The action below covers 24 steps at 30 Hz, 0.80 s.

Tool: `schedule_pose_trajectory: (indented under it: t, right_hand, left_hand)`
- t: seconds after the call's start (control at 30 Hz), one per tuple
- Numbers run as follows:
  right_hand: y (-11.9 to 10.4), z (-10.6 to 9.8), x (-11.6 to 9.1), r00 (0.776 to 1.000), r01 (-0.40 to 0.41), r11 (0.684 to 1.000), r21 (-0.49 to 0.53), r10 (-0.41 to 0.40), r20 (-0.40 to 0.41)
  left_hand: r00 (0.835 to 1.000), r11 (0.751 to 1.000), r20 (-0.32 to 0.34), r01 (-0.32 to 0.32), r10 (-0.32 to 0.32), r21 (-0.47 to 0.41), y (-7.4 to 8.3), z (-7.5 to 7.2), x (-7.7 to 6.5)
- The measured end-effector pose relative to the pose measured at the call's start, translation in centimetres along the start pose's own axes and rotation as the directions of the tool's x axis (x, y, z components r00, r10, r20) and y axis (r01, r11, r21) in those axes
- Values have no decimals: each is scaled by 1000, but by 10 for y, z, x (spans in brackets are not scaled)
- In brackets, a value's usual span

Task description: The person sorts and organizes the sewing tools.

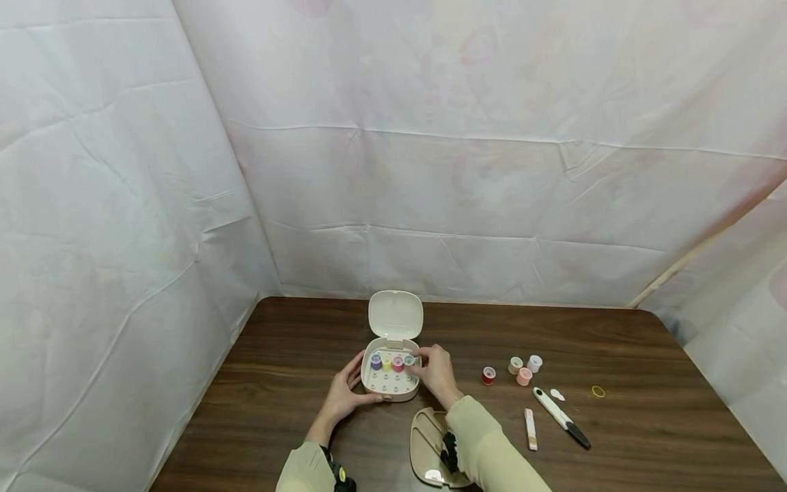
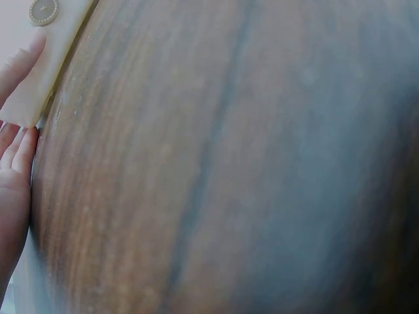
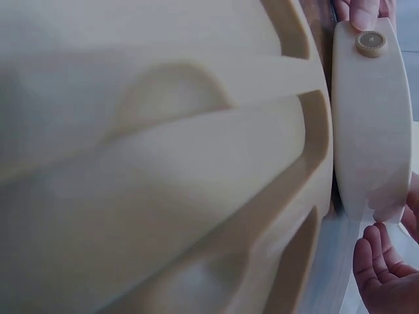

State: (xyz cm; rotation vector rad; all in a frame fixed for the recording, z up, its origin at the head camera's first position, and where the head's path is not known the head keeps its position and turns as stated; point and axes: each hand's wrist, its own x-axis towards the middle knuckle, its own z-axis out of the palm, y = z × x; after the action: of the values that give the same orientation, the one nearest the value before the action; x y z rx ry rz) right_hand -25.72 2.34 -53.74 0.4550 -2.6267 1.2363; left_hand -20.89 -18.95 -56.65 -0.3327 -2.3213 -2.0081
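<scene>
A cream sewing box (image 1: 390,396) stands with its lid (image 1: 396,316) raised at the back. My left hand (image 1: 344,395) grips its left side, thumb across the front near the round clasp (image 2: 44,11). Inside, a row of thread spools runs from purple (image 1: 376,362) through yellow (image 1: 387,365) and pink (image 1: 397,364) to teal (image 1: 408,360). My right hand (image 1: 438,372) pinches the teal spool at the row's right end; whether it is fully down on a peg I cannot tell. Pegs without spools show in front of the row.
A beige compartment tray (image 1: 424,444) lies under my right forearm. To the right are a red spool (image 1: 488,375), several paler spools (image 1: 524,376), a white-handled tool with a dark end (image 1: 561,417), a pale strip (image 1: 531,429), a small white piece (image 1: 557,395) and a yellow ring (image 1: 598,391).
</scene>
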Motion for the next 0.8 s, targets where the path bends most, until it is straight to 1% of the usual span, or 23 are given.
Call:
schedule_pose_trajectory:
  t: [0.13,0.23,0.47,0.63,0.8]
  right_hand:
    - [-2,-1,1,999,-26,1000,-11,26,23]
    - [-3,-3,1,999,-32,999,-14,33,38]
    - [-3,-6,1,997,-36,999,12,35,71]
    - [-4,-8,-1,997,-21,999,28,19,73]
    - [-6,-12,-6,998,5,997,76,-10,64]
  left_hand:
    - [1000,1000,1,9,-9,7,14,2,-3]
    - [1000,1000,6,11,-11,20,19,2,-4]
    - [1000,1000,8,3,-3,12,16,3,-4]
    - [1000,1000,6,11,-11,14,16,3,-4]
    - [1000,1000,6,21,-21,11,18,2,-5]
